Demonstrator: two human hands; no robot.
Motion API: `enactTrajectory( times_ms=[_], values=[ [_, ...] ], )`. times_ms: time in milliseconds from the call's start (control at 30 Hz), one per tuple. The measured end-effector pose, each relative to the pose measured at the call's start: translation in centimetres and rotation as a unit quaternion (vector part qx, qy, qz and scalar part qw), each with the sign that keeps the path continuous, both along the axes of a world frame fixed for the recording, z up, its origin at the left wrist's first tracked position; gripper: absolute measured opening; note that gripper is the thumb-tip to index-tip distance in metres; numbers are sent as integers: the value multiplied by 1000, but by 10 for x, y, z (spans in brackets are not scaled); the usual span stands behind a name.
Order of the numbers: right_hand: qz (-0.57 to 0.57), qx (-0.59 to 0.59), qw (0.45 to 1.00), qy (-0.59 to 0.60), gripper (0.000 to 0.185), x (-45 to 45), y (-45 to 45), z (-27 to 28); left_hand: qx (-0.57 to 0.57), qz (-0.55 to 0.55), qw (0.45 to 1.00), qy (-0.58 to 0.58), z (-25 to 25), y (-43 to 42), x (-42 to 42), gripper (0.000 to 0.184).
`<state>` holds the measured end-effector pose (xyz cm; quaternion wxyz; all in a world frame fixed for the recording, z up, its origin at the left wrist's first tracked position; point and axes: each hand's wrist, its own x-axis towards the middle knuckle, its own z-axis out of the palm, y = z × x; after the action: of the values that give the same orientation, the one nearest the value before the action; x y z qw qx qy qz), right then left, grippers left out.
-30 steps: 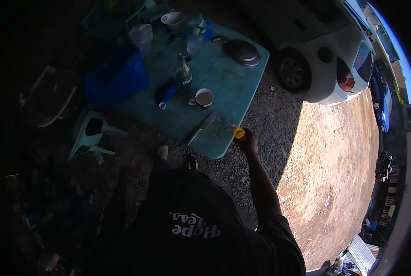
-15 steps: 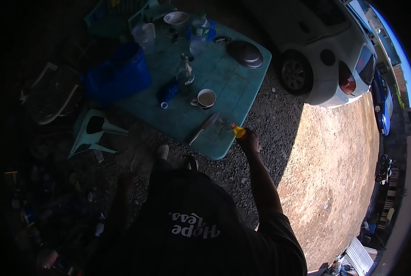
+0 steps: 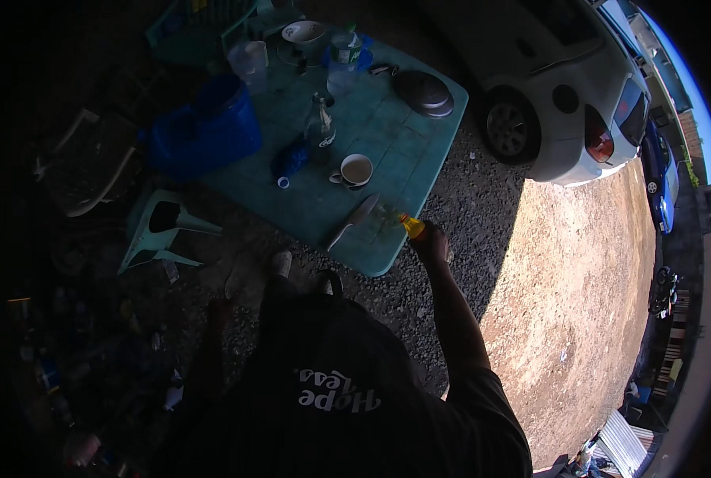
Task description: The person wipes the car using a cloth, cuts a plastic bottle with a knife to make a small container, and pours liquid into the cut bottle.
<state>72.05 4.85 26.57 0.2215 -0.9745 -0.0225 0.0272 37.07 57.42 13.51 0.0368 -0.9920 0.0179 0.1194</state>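
My right hand (image 3: 433,245) is closed around a small bottle with an orange-yellow neck (image 3: 411,226), over the near right edge of the green table (image 3: 395,248). The bottle tilts, its narrow end pointing left toward a faint clear object (image 3: 388,213) that I cannot make out. Just left of that lies a knife (image 3: 354,221). A white mug (image 3: 356,170) stands farther in on the table. My left hand (image 3: 219,309) hangs low on the left in deep shadow, away from the table, its fingers unclear.
A blue jug (image 3: 204,131), a clear glass bottle (image 3: 320,123), a plastic bottle (image 3: 343,60), a bowl (image 3: 303,32) and a dark round lid (image 3: 423,92) are on the table. A green stool (image 3: 172,225) stands left; a parked car (image 3: 562,119) is at right.
Hardly anything differs. My right hand and the bottle keep almost the same place and tilt; the view has shifted very slightly.
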Motion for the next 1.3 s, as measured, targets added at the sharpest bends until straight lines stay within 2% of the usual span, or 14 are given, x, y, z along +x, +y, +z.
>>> enactTrajectory(
  times_ms=[33,100,233,300,500,533,600,700,800,933,1000,1233,1300],
  values=[
    [1,0,1000,-1,34,1,0,0,0,1,1000,-1,-10,5,-5,35],
    [4,4,1000,3,35,2,-1,-2,-53,11,998,-15,-45,23,-20,54],
    [-2,-19,1000,13,34,3,0,1,-84,3,994,-66,-62,31,-33,56],
    [-11,-36,999,14,33,5,2,0,-111,58,991,51,-41,26,-28,53],
    [-11,-55,998,15,32,7,0,-4,-120,91,986,78,-11,11,-14,46],
    [-11,-55,998,15,32,7,-1,-8,-120,91,986,77,-12,12,-15,46],
    [0,-55,998,-3,31,8,-4,-14,-100,58,993,4,-16,12,-18,39],
    [-3,-46,999,-2,31,7,-4,-11,-109,56,992,-14,-12,9,-15,32],
    [-8,-38,999,8,31,7,-4,-8,-127,60,990,20,-6,10,-12,29],
    [-6,-35,999,13,31,8,-5,-10,-110,34,993,-15,-5,11,-14,27],
    [-9,-39,999,10,32,9,-7,-15,-109,70,991,35,-2,9,-12,32],
    [4,-39,999,-1,33,7,-5,-9,-75,44,996,35,-8,8,-14,32],
    [5,-48,999,6,34,7,-4,-5,-84,45,995,1,-17,11,-18,29]
  ],
)
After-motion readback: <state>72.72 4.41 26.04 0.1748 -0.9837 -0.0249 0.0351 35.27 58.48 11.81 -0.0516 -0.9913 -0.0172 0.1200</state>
